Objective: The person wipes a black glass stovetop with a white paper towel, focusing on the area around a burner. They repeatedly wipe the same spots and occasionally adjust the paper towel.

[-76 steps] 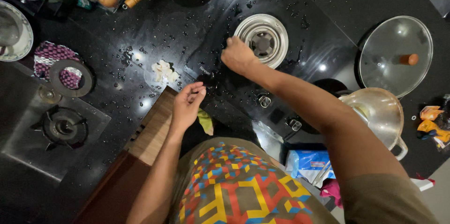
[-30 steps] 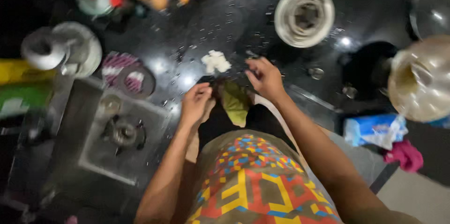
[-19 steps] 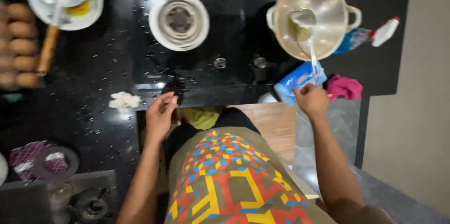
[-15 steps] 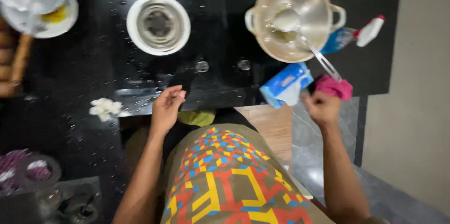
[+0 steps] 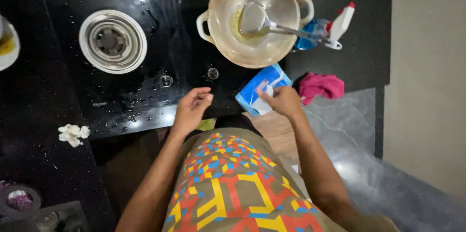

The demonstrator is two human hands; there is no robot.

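two hands are out over the front edge of the black desk. the right hand now has its grip closed on a corner of the blue and white packet, which lies at the desk's edge just below the steel pot; half a second ago this hand was lower and off to the side, apart from the packet, so it has come in and taken hold. the left hand hangs near the edge, fingers loosely curled and apart, holding nothing, much as it did a moment earlier. a ladle rests inside the pot in a little yellowish liquid, its handle pointing right towards a white spray bottle with a red tip. a pink cloth lies just right of the packet. left of the pot sits the round steel burner ring with water drops about it, and a small white crumpled scrap lies further left. judging by the grip, the packet is the thing in hand.
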